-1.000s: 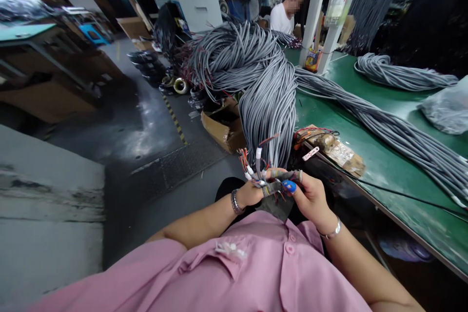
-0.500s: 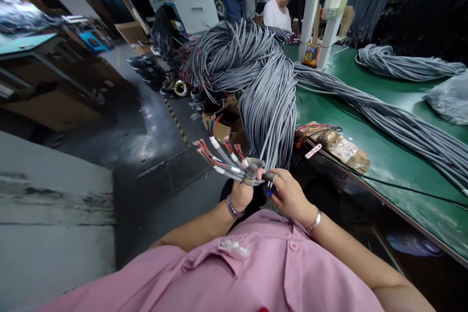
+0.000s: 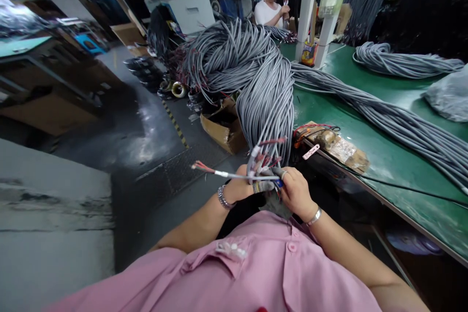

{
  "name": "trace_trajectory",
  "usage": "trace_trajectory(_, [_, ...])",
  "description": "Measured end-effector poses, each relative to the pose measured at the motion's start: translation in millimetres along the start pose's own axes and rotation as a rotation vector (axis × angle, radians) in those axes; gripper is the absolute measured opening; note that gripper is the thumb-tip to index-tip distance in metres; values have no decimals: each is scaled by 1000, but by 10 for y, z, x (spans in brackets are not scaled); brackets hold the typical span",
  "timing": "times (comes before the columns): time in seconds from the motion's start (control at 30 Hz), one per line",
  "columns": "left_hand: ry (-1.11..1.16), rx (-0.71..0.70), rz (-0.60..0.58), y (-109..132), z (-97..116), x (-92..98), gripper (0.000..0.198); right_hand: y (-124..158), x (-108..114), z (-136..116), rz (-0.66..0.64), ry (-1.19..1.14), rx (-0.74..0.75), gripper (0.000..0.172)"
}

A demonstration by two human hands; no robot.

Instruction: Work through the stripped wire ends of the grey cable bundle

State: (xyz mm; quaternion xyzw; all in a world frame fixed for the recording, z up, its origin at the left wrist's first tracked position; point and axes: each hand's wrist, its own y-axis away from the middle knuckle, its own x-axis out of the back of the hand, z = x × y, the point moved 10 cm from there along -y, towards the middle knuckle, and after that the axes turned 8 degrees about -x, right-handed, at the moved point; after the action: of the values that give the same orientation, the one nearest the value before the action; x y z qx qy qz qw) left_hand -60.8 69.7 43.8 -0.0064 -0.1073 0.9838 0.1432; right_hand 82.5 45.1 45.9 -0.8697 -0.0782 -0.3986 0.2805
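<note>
My left hand [image 3: 239, 187] is closed on several grey cables, whose stripped ends [image 3: 261, 158] with reddish wires stand up blurred above it. One grey cable [image 3: 237, 176] runs crosswise over this hand, with a white band and bare red and orange wires at its left end. My right hand [image 3: 297, 192] pinches that cable near its right part. By the right fingertips shows a small blue thing [image 3: 279, 183], its kind unclear. Grey coverings with a yellow band sit on some left fingers. The fingers partly hide the held cables.
A large heap of grey cables [image 3: 265, 102] hangs over the edge of a green table [image 3: 325, 97]. More cable bundles [image 3: 402, 63] lie on it, near a taped board [image 3: 338, 146]. An open cardboard box [image 3: 223, 129] stands below. Behind, a person [image 3: 269, 9] holds wire ends.
The cable ends in my left hand have swung from pointing left to pointing up and right. One cable now lies crosswise between my hands. The person behind has raised a hand with wires.
</note>
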Motion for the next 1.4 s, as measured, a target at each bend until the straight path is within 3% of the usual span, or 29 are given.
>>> trace_trajectory(0.17, [9,-2,72,-26,-221,111,27,8,-9,153,14,-33,-56,35])
trace_trajectory(0.27, [245,-28,215,-63,-317,202,23,44,2,403,75,-105,-202,24])
trace_trajectory(0.37, [456,-29,352,-104,-306,377,18,178,44,735,188,-215,-386,25])
trace_trajectory(0.47, [574,-16,393,-145,-195,463,24,274,-46,804,169,-249,-383,30])
trace_trajectory(0.57, [563,-30,327,-184,-39,321,30,286,-240,704,56,-244,-324,34])
trace_trajectory(0.67, [525,-27,159,-213,63,-29,46,251,-390,598,-26,-227,-278,39])
trace_trajectory(0.77, [457,-35,34,-208,114,-287,47,225,-432,635,-32,-202,-313,33])
trace_trajectory(0.9, [397,-84,-85,-180,199,-454,44,223,-421,757,-10,-191,-379,19])
trace_trajectory(1.0, [361,-80,-150,-167,205,-561,38,207,-419,792,-9,-199,-395,18])
trace_trajectory(1.1, [329,-65,-147,-189,140,-634,31,175,-438,765,-27,-166,-392,18])
trace_trajectory(1.27, [140,-63,33,-236,-5,-509,29,174,-477,566,-144,-228,-277,20])
trace_trajectory(1.4, [-12,-24,23,-205,-64,-487,31,236,-169,604,-65,-542,-384,28])
